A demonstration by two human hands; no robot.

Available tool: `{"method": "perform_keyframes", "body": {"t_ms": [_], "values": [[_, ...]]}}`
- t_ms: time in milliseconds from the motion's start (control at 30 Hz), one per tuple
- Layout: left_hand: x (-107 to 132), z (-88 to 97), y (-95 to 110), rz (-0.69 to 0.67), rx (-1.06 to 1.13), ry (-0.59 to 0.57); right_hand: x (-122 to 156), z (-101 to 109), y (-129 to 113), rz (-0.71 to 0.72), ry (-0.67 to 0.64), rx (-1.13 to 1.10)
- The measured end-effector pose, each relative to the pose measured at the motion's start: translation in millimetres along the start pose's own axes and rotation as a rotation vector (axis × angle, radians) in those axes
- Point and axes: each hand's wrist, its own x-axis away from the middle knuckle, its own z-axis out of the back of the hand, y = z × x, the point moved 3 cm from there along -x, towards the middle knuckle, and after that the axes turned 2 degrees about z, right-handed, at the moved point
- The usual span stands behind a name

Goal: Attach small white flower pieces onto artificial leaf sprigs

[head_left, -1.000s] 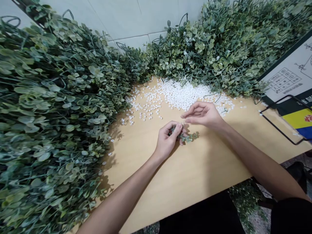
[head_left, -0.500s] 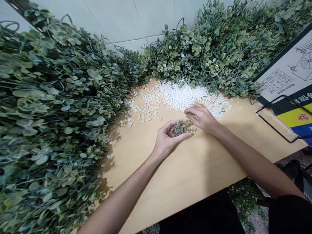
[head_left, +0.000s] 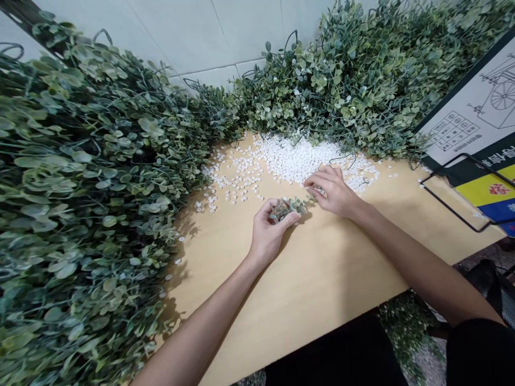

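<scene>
My left hand [head_left: 266, 231], just left of the table's middle, is closed around a small artificial leaf sprig [head_left: 296, 206], whose leafy end points right. Close to that end is my right hand [head_left: 335, 194], its thumb and fingertips pinched together. What the pinch holds, if anything, is too small or hidden to make out. Right behind the right fingers lies a spread pile of small white plastic rings [head_left: 295, 161], with looser ones scattered to its left.
A high mass of artificial foliage [head_left: 92, 203] lines the left side; more greenery [head_left: 333, 96] stands along the tiled wall [head_left: 193, 32]. At right are a printed box [head_left: 454, 134] and a black wire frame [head_left: 450, 206]. The wooden table [head_left: 298, 295] ends in front of my lap.
My left hand has shifted slightly left, its fingers and thumb closer around the sprig. My right hand stays pinched in nearly the same place, and the view has shifted a little.
</scene>
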Motion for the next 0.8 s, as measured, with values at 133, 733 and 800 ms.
{"method": "perform_keyframes", "body": {"t_ms": [133,733,800], "values": [[0.7,-1.5,-0.6,0.037,0.027,-0.024,0.3,2.2,1.0,-0.013,0.057,0.008],[0.8,-4.9,1.3,0.110,0.080,-0.072,-5.7,9.8,-5.6,-0.065,0.164,-0.284],[1.3,-6.2,2.8,0.103,0.068,-0.083,-6.7,11.0,-6.3,-0.125,0.205,-0.448]]}}
